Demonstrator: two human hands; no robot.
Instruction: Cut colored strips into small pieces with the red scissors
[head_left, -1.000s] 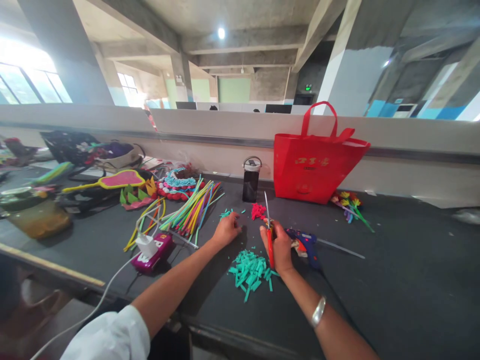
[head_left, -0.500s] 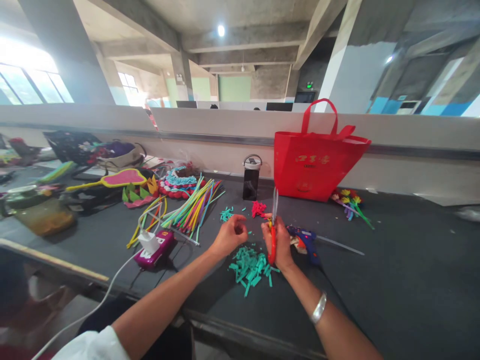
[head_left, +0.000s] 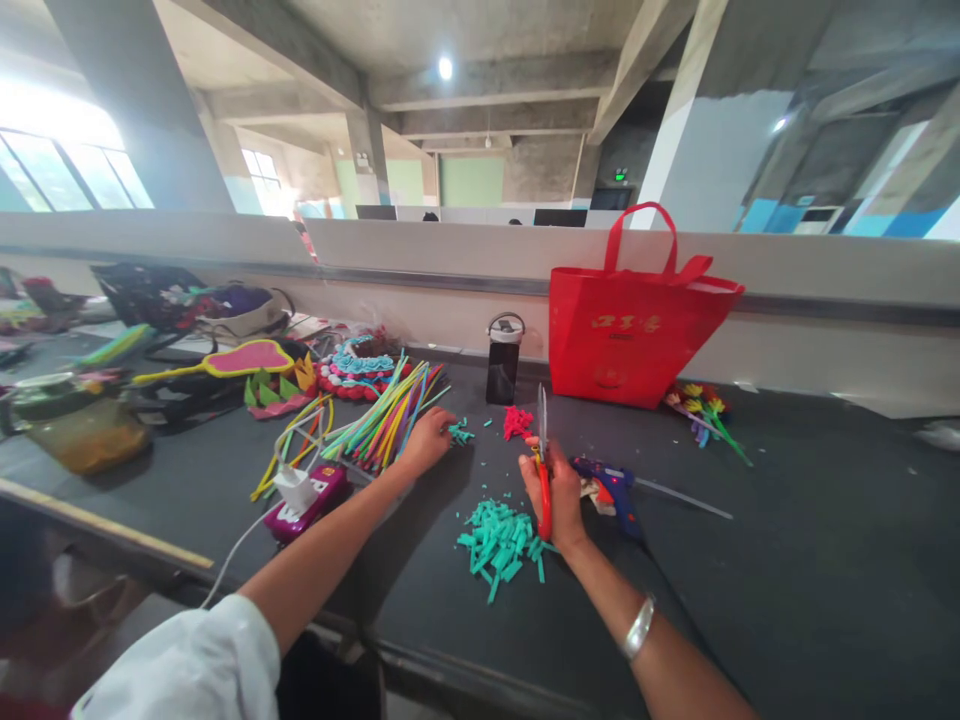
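My right hand (head_left: 559, 490) is wrapped round the orange-red handles of a pair of scissors (head_left: 544, 490), whose blades point up and away from me. My left hand (head_left: 429, 442) is beside a small pile of teal snippets (head_left: 462, 432), its fingers drawn together at the pile's left edge; anything between the fingertips is hidden. A larger heap of teal cut strips (head_left: 499, 540) lies on the dark table (head_left: 810, 560), just left of the right hand. Pink-red snippets (head_left: 517, 422) sit beyond the scissors.
Left of my left hand lies a bundle of coloured pipe cleaners (head_left: 382, 420), near a purple power strip (head_left: 311, 505). A glue gun (head_left: 611, 490) is right of the scissors. Behind stand a phone (head_left: 502, 372), a red bag (head_left: 637, 335) and a low partition (head_left: 420, 240).
My left hand has moved left and slightly away from me, from above the big teal heap to the small teal pile. The scissors have shifted only slightly.
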